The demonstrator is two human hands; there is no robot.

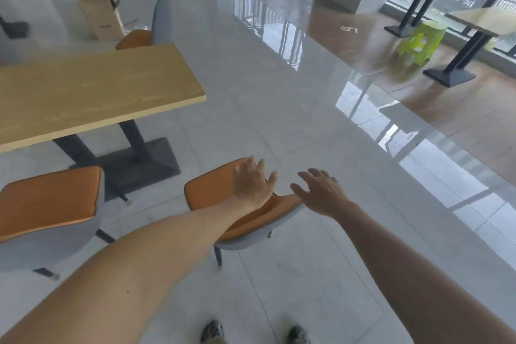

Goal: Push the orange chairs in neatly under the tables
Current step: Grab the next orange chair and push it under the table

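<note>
- Left hand (252,183) & right hand (321,193): fingers spread, over backrest of orange chair (212,190), contact unclear.
- Chair stands on floor off wooden table (92,86)'s near-right corner, not under.
- 2nd orange chair (50,201) at table's near edge.

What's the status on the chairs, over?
Left hand and right hand open above the near chair, gripping nothing. Chair stands out past the table end. Floor between looks clear.
</note>
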